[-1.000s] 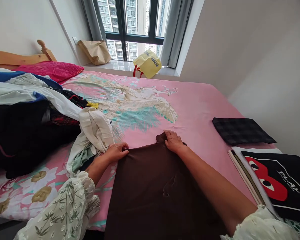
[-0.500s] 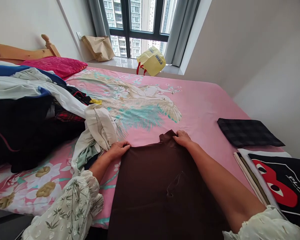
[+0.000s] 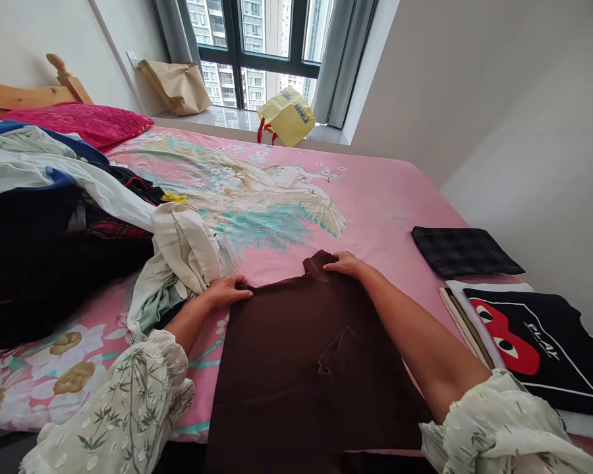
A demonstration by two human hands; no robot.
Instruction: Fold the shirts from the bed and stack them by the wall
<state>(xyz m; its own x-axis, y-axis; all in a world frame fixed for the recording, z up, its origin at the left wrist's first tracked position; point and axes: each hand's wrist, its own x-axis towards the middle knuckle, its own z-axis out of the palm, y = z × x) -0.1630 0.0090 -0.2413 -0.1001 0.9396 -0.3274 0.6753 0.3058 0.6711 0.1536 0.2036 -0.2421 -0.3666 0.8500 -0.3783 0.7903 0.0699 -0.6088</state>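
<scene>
A dark brown collared shirt (image 3: 277, 355) lies spread in front of me, its collar pointing away and its lower part reaching over the near bed edge. My left hand (image 3: 227, 291) is closed on the shirt's far left corner, thumb on top of the cloth. At the collar, my right hand (image 3: 348, 263) pinches the fabric on its right side. A crumpled cream garment (image 3: 182, 247) lies right beside my left hand. Part of the shirt's right side is hidden under my right forearm.
A heap of mixed clothes (image 3: 54, 224) covers the bed's left. On the right sit a folded dark checked garment (image 3: 464, 251) and a stack topped by a black PLAY shirt (image 3: 548, 342). A paper bag (image 3: 178, 89) and yellow bag (image 3: 287, 118) stand by the window.
The view has shifted slightly, so everything sits further left. The shirt's lower part now shows at the bed edge. Both hands stay at the shirt's far edge; the left thumb and fingers look slightly looser.
</scene>
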